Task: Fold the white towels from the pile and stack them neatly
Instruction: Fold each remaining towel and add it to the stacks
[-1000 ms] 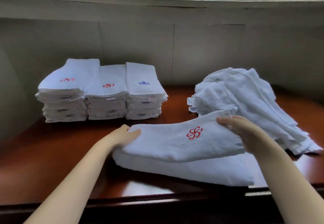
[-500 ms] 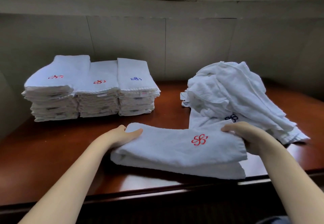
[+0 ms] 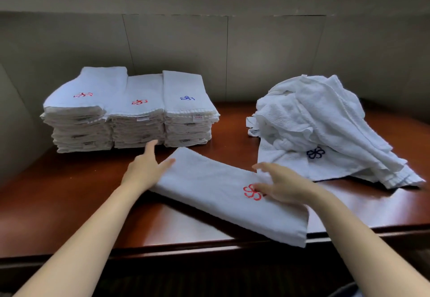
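Note:
A folded white towel [image 3: 216, 192] with a red flower logo lies slantwise on the brown table [image 3: 58, 192], its near right corner reaching the table's front edge. My left hand [image 3: 146, 168] lies open at the towel's far left end, fingers spread. My right hand [image 3: 281, 185] rests open on the towel beside the logo, fingers straight. Three stacks of folded towels [image 3: 130, 110] stand side by side at the back left. The loose pile of unfolded white towels [image 3: 321, 124] sits at the back right, a dark blue logo showing on its lowest towel.
A grey wall [image 3: 267, 52] with a window ledge runs along the back of the table. The table's front edge [image 3: 186, 250] passes just under the folded towel's near corner.
Both hands have let go of the towel's edges and now lie flat and open. The folded towel has turned slantwise, its left end farther back toward the stacks.

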`<state>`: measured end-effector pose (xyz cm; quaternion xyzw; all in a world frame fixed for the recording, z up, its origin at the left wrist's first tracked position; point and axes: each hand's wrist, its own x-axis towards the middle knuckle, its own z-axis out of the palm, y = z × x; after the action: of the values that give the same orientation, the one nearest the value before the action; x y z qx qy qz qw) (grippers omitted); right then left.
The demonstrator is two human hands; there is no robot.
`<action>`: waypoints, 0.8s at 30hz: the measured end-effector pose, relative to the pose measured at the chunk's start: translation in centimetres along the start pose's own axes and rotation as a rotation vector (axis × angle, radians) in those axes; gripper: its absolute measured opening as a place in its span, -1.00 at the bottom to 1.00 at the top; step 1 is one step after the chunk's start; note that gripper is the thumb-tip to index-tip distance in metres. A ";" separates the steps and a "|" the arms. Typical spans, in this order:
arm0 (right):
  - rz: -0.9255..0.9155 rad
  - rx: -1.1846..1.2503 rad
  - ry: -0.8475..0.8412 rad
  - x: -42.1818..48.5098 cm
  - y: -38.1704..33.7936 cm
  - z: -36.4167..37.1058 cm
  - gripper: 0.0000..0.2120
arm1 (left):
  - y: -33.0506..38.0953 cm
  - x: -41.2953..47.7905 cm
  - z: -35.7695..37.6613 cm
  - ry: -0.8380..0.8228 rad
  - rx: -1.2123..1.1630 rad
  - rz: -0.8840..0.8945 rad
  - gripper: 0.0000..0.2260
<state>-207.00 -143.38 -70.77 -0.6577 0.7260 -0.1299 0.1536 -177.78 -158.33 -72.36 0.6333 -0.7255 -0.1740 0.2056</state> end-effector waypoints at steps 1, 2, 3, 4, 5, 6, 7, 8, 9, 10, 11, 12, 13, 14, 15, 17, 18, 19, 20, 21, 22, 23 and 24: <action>-0.013 -0.032 -0.041 0.4 -0.6 0.7 -0.56 | -0.2 0.1 -0.2 0.024 -0.020 -0.084 -0.28; -0.022 -0.059 -0.046 0.7 -1.1 1.0 -0.57 | -0.3 0.2 -0.4 0.005 -0.032 -0.166 -0.26; -0.023 -0.070 -0.030 0.9 -1.5 1.1 -0.57 | -0.3 0.0 -0.5 -0.050 -0.051 -0.229 -0.23; -0.014 -0.063 -0.022 1.0 -1.8 1.1 -0.55 | -0.1 -0.3 -0.6 -0.126 -0.097 -0.269 -0.22; 0.003 -0.043 -0.036 1.1 -1.9 0.9 -0.54 | 0.0 -0.6 -0.8 -0.213 -0.171 -0.293 -0.22; 0.026 -0.017 -0.070 1.2 -2.1 0.7 -0.55 | 0.1 -0.9 -1.0 -0.304 -0.257 -0.313 -0.22; 0.048 -0.001 -0.111 1.2 -2.2 0.4 -0.56 | 0.1 -1.1 -1.3 -0.374 -0.358 -0.323 -0.20; 0.065 -0.013 -0.147 1.2 -2.4 0.2 -0.58 | 0.0 -1.1 -1.5 -0.393 -0.481 -0.314 -0.17; 0.071 -0.050 -0.171 1.3 -2.7 -0.1 -0.61 | -0.1 -0.9 -1.4 -0.355 -0.618 -0.290 -0.13; 0.070 -0.086 -0.190 1.3 -3.0 -0.2 -0.66 | -0.3 -0.8 -1.2 -0.272 -0.754 -0.265 -0.11; 0.068 -0.094 -0.218 1.2 -3.4 -0.1 -0.73 | -0.3 -0.8 -0.9 -0.163 -0.851 -0.252 -0.11; 0.069 -0.061 -0.258 1.2 -3.8 0.1 -0.77 | -0.3 -0.8 -0.6 -0.063 -0.885 -0.251 -0.15; 0.074 0.008 -0.305 1.2 -4.4 0.5 -0.78 | -0.3 -0.9 -0.2 -0.006 -0.867 -0.261 -0.20; 0.080 0.097 -0.340 1.2 -4.9 1.0 -0.78 | -0.2 -1.0 0.1 -0.001 -0.836 -0.266 -0.25; 0.081 0.179 -0.345 1.5 -5.4 1.5 -0.77 | -0.1 -1.2 0.4 -0.035 -0.819 -0.264 -0.28; 0.068 0.287 -0.245 2.4 -6.1 2.4 -0.81 | 0.5 -1.8 0.4 -0.140 -0.778 -0.246 -0.32; 0.057 0.317 -0.177 2.9 -6.4 2.7 -0.80 | 0.8 -2.2 0.1 -0.182 -0.732 -0.233 -0.32; 0.051 0.357 -0.138 3.4 -6.6 2.9 -0.74 | 1.2 -2.6 -0.1 -0.230 -0.687 -0.221 -0.31; 0.057 0.413 -0.131 3.8 -6.9 3.1 -0.66 | 1.4 -2.9 -0.4 -0.287 -0.659 -0.215 -0.29; 0.073 0.482 -0.145 4.2 -7.0 3.2 -0.59 | 1.5 -3.2 -0.6 -0.352 -0.642 -0.216 -0.26; 0.092 0.557 -0.164 4.5 -7.0 3.2 -0.53 | 1.5 -3.5 -0.8 -0.422 -0.634 -0.218 -0.23; 0.112 0.641 -0.185 4.7 -7.0 3.2 -0.48 | 1.4 -3.7 -1.0 -0.491 -0.640 -0.219 -0.21; 0.129 0.729 -0.216 4.8 -6.9 3.1 -0.46 | 1.1 -3.8 -1.3 -0.557 -0.661 -0.210 -0.20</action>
<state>-199.87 -148.78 -71.21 -0.5227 0.6517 -0.2995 0.4609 -177.65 -154.44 -71.00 0.5327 -0.5903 -0.5805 0.1753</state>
